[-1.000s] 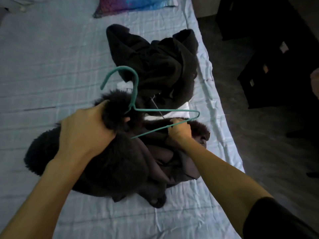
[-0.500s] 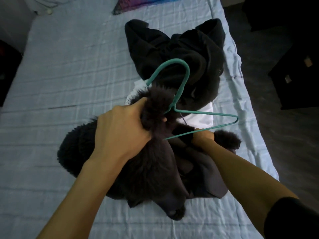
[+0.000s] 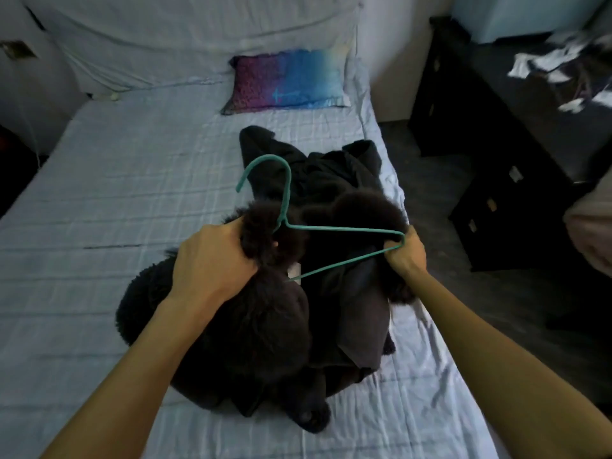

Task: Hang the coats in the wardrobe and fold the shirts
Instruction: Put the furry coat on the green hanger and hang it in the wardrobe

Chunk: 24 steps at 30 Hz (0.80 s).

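A dark fleecy coat point(image 3: 231, 326) lies bunched on the bed point(image 3: 116, 193), its smooth lining showing near the right side. The left hand point(image 3: 212, 260) is clenched around a furry fold at the neck of a green wire hanger point(image 3: 288, 207); the right hand point(image 3: 405, 256) grips the hanger's right corner together with cloth. Behind lies another dark garment point(image 3: 331, 167), perhaps a hoodie, its shape lost in shadow. A pillow point(image 3: 288, 81) sits at the head.
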Available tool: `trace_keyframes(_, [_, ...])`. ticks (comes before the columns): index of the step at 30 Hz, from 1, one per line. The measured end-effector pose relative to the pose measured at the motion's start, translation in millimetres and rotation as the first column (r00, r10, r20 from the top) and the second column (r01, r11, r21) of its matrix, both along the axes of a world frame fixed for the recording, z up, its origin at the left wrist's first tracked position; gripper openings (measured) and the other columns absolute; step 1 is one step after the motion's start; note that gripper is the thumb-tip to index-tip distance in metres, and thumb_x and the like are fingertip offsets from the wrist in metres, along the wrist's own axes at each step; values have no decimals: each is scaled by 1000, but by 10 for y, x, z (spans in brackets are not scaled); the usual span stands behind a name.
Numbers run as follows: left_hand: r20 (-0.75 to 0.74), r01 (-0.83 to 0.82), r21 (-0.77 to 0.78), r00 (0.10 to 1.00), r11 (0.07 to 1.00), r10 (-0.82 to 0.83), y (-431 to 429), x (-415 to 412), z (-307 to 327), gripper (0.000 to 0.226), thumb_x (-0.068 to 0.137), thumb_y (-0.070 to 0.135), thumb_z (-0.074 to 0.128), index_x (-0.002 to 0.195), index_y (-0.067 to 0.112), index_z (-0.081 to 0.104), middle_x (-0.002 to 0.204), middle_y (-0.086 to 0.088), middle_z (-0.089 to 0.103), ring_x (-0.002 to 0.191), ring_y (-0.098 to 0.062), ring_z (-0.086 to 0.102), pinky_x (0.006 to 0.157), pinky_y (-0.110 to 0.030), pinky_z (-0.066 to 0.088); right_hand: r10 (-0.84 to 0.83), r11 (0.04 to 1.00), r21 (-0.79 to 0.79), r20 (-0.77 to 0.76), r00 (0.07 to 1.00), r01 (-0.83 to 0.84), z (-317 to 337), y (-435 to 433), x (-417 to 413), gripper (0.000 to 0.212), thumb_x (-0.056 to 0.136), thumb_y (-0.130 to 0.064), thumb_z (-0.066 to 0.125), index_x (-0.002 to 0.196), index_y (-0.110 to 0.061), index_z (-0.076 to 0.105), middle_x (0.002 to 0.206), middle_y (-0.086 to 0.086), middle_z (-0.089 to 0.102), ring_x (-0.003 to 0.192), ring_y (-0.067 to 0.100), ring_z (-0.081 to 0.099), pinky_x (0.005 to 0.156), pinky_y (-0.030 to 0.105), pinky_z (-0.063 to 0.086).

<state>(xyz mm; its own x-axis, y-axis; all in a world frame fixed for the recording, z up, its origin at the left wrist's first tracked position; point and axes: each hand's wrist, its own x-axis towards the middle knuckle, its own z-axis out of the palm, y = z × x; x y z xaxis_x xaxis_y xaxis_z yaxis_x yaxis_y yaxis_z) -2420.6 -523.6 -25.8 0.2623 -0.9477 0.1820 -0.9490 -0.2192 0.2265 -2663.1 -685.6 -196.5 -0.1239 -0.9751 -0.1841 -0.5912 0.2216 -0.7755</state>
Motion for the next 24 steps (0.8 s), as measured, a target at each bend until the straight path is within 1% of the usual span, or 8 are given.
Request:
trace_keyframes(6, [7, 17, -136, 1000, 991, -17, 278, 192, 589, 28, 83, 43, 60, 95, 18, 62, 80, -24, 64, 75, -47, 58, 60, -40, 41, -237, 966, -59, 194, 952, 252, 1049, 194, -139, 23, 80, -19, 53, 98, -9, 64, 90, 13, 66, 89, 32, 64, 68, 32, 45])
trace_keyframes(9, [26, -7, -160, 1000, 987, 11, 377, 283, 732, 24, 86, 40, 56, 90, 18, 60, 82, -22, 65, 76, -45, 60, 61, -38, 39, -230, 942, -185, 254, 939, 281, 1638, 304, -66, 22, 78, -17, 51, 95, -10, 63, 89, 11, 65, 87, 31, 62, 71, 38, 49])
trace_keyframes(14, [26, -4, -196, 1000, 981, 10, 420, 282, 838, 21, 87, 39, 53, 96, 21, 61, 88, -18, 68, 82, -42, 62, 67, -39, 47, -127, 868, -437, 262, 957, 235, 2598, 560, 146, 15, 81, -9, 51, 92, -11, 61, 83, 4, 59, 77, 21, 54, 67, 28, 37])
trace_keyframes(17, [-15, -16, -279, 1000, 960, 13, 339, 238, 930, 22, 84, 35, 57, 102, 23, 59, 93, -17, 68, 85, -42, 62, 71, -41, 49, 14, 772, -622, 223, 975, 131, 3010, 744, 279, 13, 74, -10, 50, 65, -19, 47, 62, -2, 51, 62, 15, 49, 55, 30, 33])
trace_keyframes(19, [-57, -10, -377, 998, 926, -12, 276, 203, 1046, 24, 83, 33, 57, 105, 24, 59, 96, -18, 68, 85, -43, 62, 72, -43, 49, 122, 708, -705, 182, 976, 43, 3173, 868, 353, 14, 72, -11, 50, 61, -15, 43, 57, 0, 49, 55, 13, 45, 48, 32, 33])
trace_keyframes(20, [-81, -13, -426, 996, 905, -24, 252, 191, 1123, 24, 84, 32, 56, 107, 23, 59, 94, -20, 68, 84, -44, 62, 72, -43, 48, 179, 690, -723, 134, 975, -28, 3221, 937, 369, 10, 74, -9, 53, 65, -8, 48, 61, 6, 54, 57, 16, 49, 49, 36, 39])
trace_keyframes(22, [-112, -24, -511, 993, 860, -39, 206, 198, 1287, 23, 86, 27, 54, 107, 20, 61, 88, -24, 66, 81, -46, 60, 69, -44, 46, 355, 678, -680, -29, 935, -279, 3285, 1067, 334, 12, 78, -12, 60, 88, -5, 60, 83, 12, 67, 74, 22, 62, 64, 41, 51])
trace_keyframes(24, [-106, -27, -576, 994, 817, -42, 161, 229, 1442, 22, 87, 21, 54, 107, 17, 61, 87, -26, 65, 80, -47, 60, 67, -45, 45, 593, 680, -434, -147, 791, -591, 3332, 1190, 194, 38, 73, -22, 73, 110, -24, 62, 107, -2, 67, 97, 12, 62, 85, 32, 52])
